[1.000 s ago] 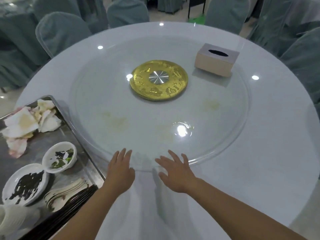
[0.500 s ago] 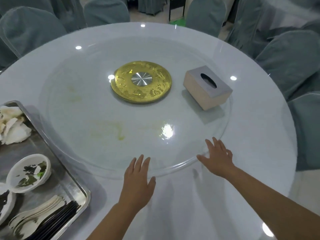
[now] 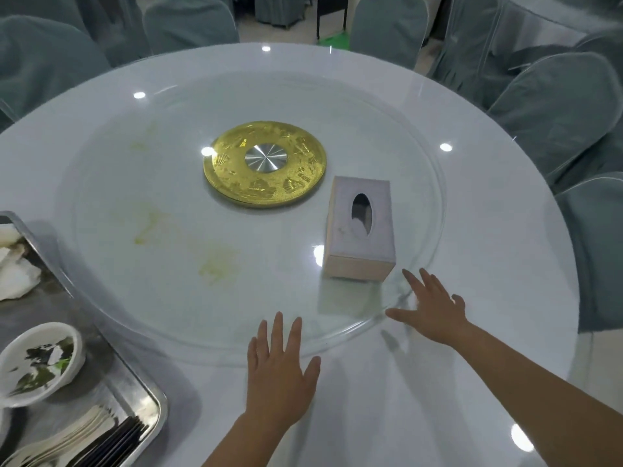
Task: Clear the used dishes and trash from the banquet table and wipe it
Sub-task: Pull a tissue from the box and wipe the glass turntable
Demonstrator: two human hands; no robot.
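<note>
A round white banquet table [image 3: 488,382] carries a clear glass turntable [image 3: 168,298] with a gold disc [image 3: 266,171] at its centre. Yellowish stains [image 3: 215,264] mark the glass. A pale tissue box [image 3: 360,230] stands on the turntable near its front right rim. My left hand [image 3: 279,372] lies flat with straight fingers at the turntable's near edge. My right hand [image 3: 435,308], fingers spread, touches the rim just in front of the tissue box. Both hands hold nothing.
A steel tray [image 3: 135,385] at the left holds a dirty white bowl [image 3: 40,362], crumpled napkins [image 3: 17,274], white spoons [image 3: 67,439] and dark chopsticks [image 3: 114,443]. Chairs in grey-green covers [image 3: 556,106] ring the table.
The turntable has rotated, carrying the tissue box from the far right round to the near right. My right hand has slid right along the rim; my left hand has stayed near the front edge.
</note>
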